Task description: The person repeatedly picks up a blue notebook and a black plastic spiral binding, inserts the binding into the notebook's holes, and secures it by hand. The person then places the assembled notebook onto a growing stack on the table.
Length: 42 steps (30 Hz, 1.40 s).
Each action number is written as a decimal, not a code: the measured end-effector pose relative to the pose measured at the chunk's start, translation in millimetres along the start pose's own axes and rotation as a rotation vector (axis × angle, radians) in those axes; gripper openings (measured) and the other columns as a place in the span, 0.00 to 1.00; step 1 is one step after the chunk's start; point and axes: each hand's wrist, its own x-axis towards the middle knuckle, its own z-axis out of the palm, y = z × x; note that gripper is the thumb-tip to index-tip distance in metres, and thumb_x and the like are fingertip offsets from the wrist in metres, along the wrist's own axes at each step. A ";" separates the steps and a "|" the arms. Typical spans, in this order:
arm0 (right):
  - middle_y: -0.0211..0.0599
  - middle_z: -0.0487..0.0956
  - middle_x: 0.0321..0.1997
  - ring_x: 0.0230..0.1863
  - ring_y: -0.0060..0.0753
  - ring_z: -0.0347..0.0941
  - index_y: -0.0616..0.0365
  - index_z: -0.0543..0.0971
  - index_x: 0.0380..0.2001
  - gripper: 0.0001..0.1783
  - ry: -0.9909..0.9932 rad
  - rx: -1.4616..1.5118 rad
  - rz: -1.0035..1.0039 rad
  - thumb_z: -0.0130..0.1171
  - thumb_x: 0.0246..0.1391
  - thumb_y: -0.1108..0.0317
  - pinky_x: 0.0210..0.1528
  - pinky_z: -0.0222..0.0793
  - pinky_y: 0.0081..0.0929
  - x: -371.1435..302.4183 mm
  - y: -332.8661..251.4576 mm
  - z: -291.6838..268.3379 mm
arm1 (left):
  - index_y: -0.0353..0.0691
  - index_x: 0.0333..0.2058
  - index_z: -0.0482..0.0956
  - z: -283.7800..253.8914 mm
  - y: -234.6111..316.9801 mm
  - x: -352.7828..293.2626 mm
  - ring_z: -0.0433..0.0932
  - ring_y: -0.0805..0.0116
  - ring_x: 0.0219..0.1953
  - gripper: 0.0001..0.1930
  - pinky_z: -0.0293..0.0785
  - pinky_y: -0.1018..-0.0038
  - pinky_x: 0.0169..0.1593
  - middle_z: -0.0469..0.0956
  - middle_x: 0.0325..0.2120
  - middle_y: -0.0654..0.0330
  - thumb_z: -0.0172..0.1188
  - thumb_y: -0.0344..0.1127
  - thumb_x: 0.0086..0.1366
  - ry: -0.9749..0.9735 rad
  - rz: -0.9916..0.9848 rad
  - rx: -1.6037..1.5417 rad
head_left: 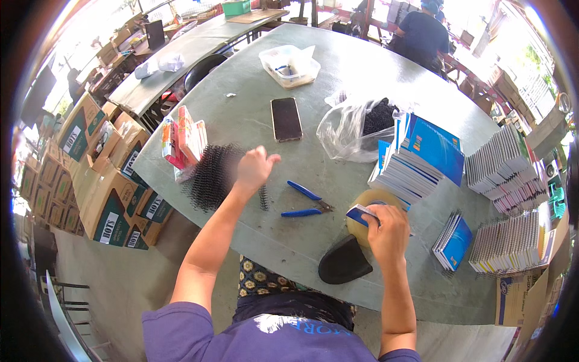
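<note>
My left hand point(253, 171) is at the right edge of a pile of black spiral binding coils point(211, 181). Its thumb sticks out to the right, while the other fingers are mostly hidden. One loose coil point(263, 197) shows just below it. My right hand point(389, 234) grips a thin blue-covered booklet point(360, 213), seen nearly edge-on, above a roll of clear tape point(357, 232). Below the roll lies a black rounded pad point(344, 260). Blue-handled pliers point(306, 201) rest spread between my hands.
Blue-covered booklets point(416, 154) are stacked at right, beside bound notebooks point(503, 163) and a small spiral-bound stack point(452, 240). A phone point(286, 119), plastic bag point(353, 130), white tub point(291, 66) and red-and-white packets point(183, 139) share the table. Cartons point(114, 205) stand left; a person point(420, 36) sits beyond.
</note>
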 end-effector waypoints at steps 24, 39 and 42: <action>0.40 0.81 0.34 0.34 0.42 0.78 0.55 0.82 0.33 0.08 -0.091 0.346 0.193 0.60 0.50 0.67 0.37 0.71 0.30 17.0 13.7 -2.1 | 0.35 0.38 0.79 -10.7 118.7 -70.7 0.75 0.76 0.25 0.10 0.72 0.78 0.31 0.79 0.27 0.58 0.63 0.33 0.58 -0.354 0.447 -0.707; 0.39 0.80 0.32 0.33 0.43 0.76 0.55 0.81 0.33 0.07 -0.167 0.383 0.138 0.58 0.49 0.71 0.36 0.70 0.32 17.8 8.9 -11.9 | 0.36 0.29 0.76 3.1 131.1 -75.0 0.77 0.56 0.27 0.06 0.72 0.68 0.28 0.76 0.27 0.53 0.64 0.29 0.55 -0.019 0.621 -0.498; 0.39 0.80 0.31 0.32 0.44 0.76 0.56 0.80 0.32 0.06 -0.157 0.381 0.072 0.58 0.48 0.73 0.35 0.70 0.32 17.5 6.9 -11.6 | 0.37 0.29 0.74 4.9 137.3 -74.6 0.77 0.58 0.25 0.08 0.71 0.69 0.26 0.76 0.25 0.53 0.64 0.31 0.55 0.095 0.661 -0.457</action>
